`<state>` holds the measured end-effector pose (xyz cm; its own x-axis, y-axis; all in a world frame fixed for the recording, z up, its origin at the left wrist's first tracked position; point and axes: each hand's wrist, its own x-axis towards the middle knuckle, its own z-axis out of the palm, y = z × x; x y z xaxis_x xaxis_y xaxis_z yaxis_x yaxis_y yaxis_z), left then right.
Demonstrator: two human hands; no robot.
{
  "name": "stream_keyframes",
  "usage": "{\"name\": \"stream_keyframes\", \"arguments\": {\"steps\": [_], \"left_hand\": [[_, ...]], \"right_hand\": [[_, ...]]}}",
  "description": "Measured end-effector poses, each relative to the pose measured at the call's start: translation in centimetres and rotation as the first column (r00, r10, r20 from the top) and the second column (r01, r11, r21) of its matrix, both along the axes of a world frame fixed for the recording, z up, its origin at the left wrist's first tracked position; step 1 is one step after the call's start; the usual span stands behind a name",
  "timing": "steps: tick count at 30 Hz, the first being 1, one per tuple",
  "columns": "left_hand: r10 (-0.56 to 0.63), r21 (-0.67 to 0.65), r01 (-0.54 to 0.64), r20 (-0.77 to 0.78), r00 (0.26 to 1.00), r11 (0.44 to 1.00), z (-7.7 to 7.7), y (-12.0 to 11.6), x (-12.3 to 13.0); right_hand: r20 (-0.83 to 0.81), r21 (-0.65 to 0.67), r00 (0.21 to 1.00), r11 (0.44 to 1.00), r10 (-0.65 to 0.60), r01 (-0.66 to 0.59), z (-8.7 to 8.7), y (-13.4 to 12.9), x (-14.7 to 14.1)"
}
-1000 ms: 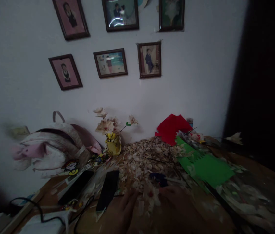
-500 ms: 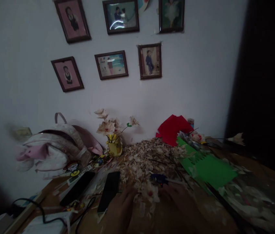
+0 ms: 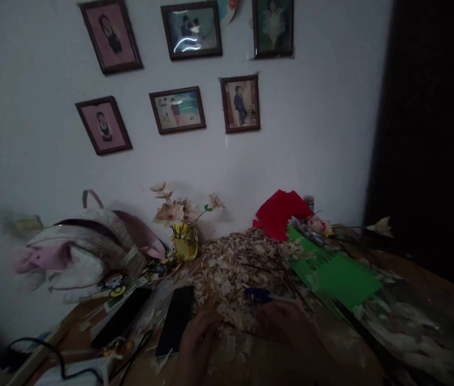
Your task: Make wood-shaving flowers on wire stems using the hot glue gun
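Note:
My left hand (image 3: 201, 328) is closed at the front of the table, fingers curled around the end of what looks like a thin dark flower stem (image 3: 230, 325). A pale handmade flower (image 3: 243, 317) shows dimly between my hands, against similar scraps. To its right, my right hand (image 3: 281, 320) has its fingers bent together at the flower's side; what they pinch is hidden in the dim light. Just beyond that hand lies a blue glue gun (image 3: 257, 295). Dry pale petals (image 3: 227, 268) are heaped behind both hands.
Two dark phones (image 3: 175, 319) (image 3: 122, 317) lie to the left, near a white box (image 3: 76, 372) with a black cable. A yellow vase (image 3: 185, 246) of flowers and a pale backpack (image 3: 90, 246) stand by the wall. Green sheets (image 3: 339, 279) and red sheets (image 3: 281, 214) lie right.
The view has shifted slightly to the right. Between my hands the flower has turned, so its reddish centre no longer shows clearly. My right hand has drawn in toward it.

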<state>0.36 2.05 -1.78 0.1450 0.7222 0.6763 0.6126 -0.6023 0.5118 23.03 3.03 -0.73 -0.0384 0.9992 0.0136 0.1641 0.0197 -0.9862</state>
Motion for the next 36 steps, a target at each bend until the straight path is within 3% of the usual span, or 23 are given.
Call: {"name": "stream_keyframes", "arguments": {"steps": [3,9,14,23,31,36], "left_hand": [[-0.017,-0.071,0.027,0.138,0.990,0.997,0.8,-0.1,0.5],[-0.012,-0.189,0.067,0.277,0.961,0.980,0.9,0.2,0.7],[-0.117,-0.224,0.189,0.300,0.947,0.956,1.1,0.1,1.1],[-0.140,-0.274,0.244,0.348,0.927,0.930,1.0,-0.3,1.4],[-0.056,-0.395,0.234,0.413,0.909,0.889,1.1,-0.2,1.5],[-0.065,-0.404,0.269,0.452,0.889,0.874,1.0,-0.2,1.6]], "right_hand": [[-0.048,-0.035,0.999,0.999,0.015,-0.017,-0.5,0.0,-0.5],[-0.171,0.023,0.978,0.993,0.118,-0.116,-0.8,-0.3,-0.5],[-0.096,0.033,0.986,0.990,0.139,-0.137,-0.3,-0.9,-0.5],[-0.097,0.000,0.981,0.986,0.167,-0.168,0.2,-1.2,-0.7],[-0.073,-0.012,0.974,0.976,0.214,-0.216,0.1,-1.0,-0.5],[-0.060,-0.016,0.970,0.971,0.235,-0.237,0.2,-1.0,-0.4]]}}
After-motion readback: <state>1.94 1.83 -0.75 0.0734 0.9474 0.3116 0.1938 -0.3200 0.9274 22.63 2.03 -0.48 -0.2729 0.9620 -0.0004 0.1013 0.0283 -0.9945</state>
